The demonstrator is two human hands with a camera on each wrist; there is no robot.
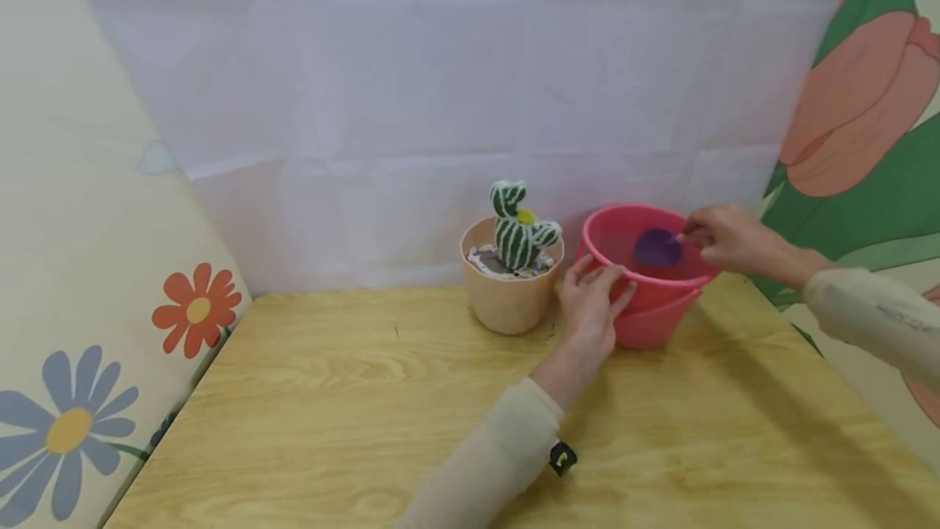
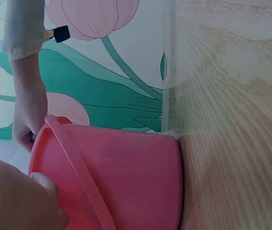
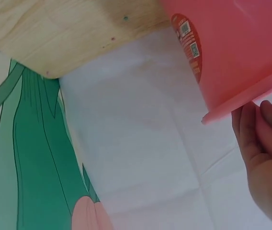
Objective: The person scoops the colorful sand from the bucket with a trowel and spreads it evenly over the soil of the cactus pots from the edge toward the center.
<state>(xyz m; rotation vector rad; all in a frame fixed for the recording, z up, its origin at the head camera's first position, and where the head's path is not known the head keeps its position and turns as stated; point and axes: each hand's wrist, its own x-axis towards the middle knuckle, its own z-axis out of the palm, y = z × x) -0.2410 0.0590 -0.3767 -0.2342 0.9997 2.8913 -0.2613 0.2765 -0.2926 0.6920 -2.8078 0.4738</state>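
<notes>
A pink bucket (image 1: pixel 654 325) stands upright on the wooden table, its handle hanging down against the front. My left hand (image 1: pixel 591 308) holds the bucket's near left rim; in the left wrist view the thumb (image 2: pixel 45 184) lies on the outside by the rim. Over the bucket's right rim, my right hand (image 1: pixel 727 239) pinches a small shovel by its pink handle (image 3: pixel 270 136). The shovel's purple blade (image 1: pixel 658 247) is inside the bucket mouth. What lies at the bucket's bottom is hidden.
Left of the bucket stands a peach flowerpot (image 1: pixel 507 304) with a knitted cactus (image 1: pixel 516 243) in it. A white sheet (image 1: pixel 411 104) hangs behind the wooden table (image 1: pixel 330 415). Flower-painted walls flank both sides. A small black piece (image 1: pixel 563 458) shows beside my left sleeve.
</notes>
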